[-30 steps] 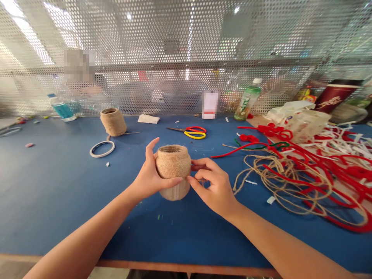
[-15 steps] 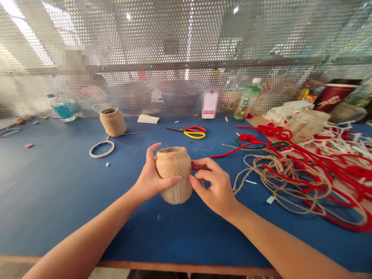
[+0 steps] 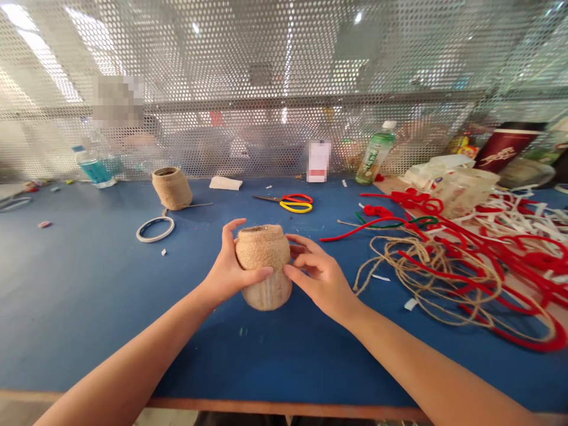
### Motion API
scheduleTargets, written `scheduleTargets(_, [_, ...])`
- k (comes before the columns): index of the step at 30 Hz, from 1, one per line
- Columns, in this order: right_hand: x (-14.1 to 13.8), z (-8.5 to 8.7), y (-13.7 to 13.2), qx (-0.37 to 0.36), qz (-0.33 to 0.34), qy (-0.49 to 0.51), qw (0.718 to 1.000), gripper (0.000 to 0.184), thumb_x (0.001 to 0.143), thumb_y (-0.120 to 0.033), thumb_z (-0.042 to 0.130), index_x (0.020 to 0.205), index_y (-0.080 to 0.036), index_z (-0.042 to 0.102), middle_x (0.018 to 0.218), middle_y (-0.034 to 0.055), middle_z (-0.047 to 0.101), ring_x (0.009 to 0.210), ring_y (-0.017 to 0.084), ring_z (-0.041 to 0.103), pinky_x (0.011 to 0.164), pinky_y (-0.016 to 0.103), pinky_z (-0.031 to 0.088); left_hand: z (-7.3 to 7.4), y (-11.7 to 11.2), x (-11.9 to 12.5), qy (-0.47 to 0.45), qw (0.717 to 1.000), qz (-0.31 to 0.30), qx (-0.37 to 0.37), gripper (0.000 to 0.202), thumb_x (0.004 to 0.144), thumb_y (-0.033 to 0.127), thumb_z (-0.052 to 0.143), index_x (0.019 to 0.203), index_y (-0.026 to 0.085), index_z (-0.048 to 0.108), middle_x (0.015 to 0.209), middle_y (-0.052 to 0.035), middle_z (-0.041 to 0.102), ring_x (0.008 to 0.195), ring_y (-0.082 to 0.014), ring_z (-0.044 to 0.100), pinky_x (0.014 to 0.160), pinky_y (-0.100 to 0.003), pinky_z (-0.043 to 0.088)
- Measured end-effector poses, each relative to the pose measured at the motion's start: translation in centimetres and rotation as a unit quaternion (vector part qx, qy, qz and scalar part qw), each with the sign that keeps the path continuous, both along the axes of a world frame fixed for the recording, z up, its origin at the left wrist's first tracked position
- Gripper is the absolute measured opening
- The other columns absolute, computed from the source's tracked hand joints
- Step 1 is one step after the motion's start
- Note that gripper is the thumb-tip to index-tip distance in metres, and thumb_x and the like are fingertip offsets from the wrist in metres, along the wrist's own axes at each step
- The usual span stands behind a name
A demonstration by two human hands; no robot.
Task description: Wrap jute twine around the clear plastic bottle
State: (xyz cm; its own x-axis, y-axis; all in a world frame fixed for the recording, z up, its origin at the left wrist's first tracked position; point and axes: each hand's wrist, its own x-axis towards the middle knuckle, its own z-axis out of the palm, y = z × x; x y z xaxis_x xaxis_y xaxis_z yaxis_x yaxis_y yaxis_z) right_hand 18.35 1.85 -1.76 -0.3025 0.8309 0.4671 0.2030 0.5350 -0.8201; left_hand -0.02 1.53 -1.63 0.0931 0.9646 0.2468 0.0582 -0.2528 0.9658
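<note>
Twine-wound jar [image 3: 262,248] in two hands

It sits over the middle of the blue worktable [image 3: 80,278], seemingly light and stiff, its rough jute the surest grip. The left hand [image 3: 231,266] curls around it; the right hand [image 3: 319,278], half open, touches its side.

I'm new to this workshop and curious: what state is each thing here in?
Partly wrapped jar: twine covers the upper part, lower part bare, held upright.
Left hand: gripping the jar.
Right hand: fingers spread, at the jar's side.
Other jar: twine-wrapped, standing upright.
Scissors: closed, lying flat.
Jute twine: loose, tangled.
</note>
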Motion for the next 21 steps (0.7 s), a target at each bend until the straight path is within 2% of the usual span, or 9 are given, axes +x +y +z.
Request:
scheduleTargets(3, [0.04,0.07,0.0,-0.033,0.03,0.017,0.999,0.022,0.077,-0.024,0.059,0.056,-0.017,0.055,0.119,0.0059,0.055,0.113,0.02,0.052,0.092,0.035,0.048,-0.03,0.02,0.0,-0.002,1.0,-0.004,-0.001,0.089,0.052,0.031,0.077,0.121,0.026,0.021,0.103,-0.0051,0.048,0.093,-0.0214,0.052,0.083,-0.039,0.045])
scheduleTargets(8, [-0.02,0.42,-0.29,0.005,0.011,0.016,1.0,0.022,0.075,-0.021,0.06,0.054,-0.016,0.055,0.119,0.0077,0.055,0.107,0.02,0.057,0.087,0.035,0.05,-0.22,0.11,0.06,-0.005,1.0,-0.022,0.022,0.09,0.053,0.03,0.076,0.122,0.026,0.018,0.103,-0.0054,0.048,0.093,-0.0207,0.053,0.085,-0.039,0.044])
scheduleTargets(13, [-0.04,0.49,-0.42,0.029,-0.008,0.005,1.0,0.021,0.076,-0.021,0.059,0.056,-0.015,0.055,0.118,0.0097,0.055,0.102,0.02,0.059,0.079,0.031,0.053,-0.5,0.28,0.05,0.023,0.998,-0.007,0.05,0.093,0.054,0.032,0.076,0.125,0.024,0.017,0.104,-0.0066,0.048,0.096,-0.022,0.051,0.088,-0.042,0.041])
scheduleTargets(18, [-0.02,0.45,-0.54,0.044,-0.031,-0.017,0.998,0.02,0.076,-0.022,0.059,0.058,-0.014,0.058,0.113,0.0116,0.055,0.095,0.019,0.061,0.072,0.03,0.054,-0.23,0.25,0.05,0.009,0.999,-0.014,0.041,0.096,0.055,0.029,0.075,0.129,0.027,0.015,0.104,-0.0067,0.051,0.094,-0.0228,0.054,0.085,-0.042,0.043])
scheduleTargets(21, [-0.07,0.44,-0.73,0.058,-0.041,-0.028,0.997,0.024,0.076,-0.022,0.059,0.054,-0.014,0.054,0.109,0.0107,0.054,0.095,0.019,0.06,0.07,0.029,0.053,0.06,-0.11,0.14,0.008,0.999,-0.024,0.041,0.098,0.058,0.024,0.073,0.132,0.03,0.01,0.105,-0.0067,0.053,0.095,-0.0232,0.055,0.086,-0.042,0.043])
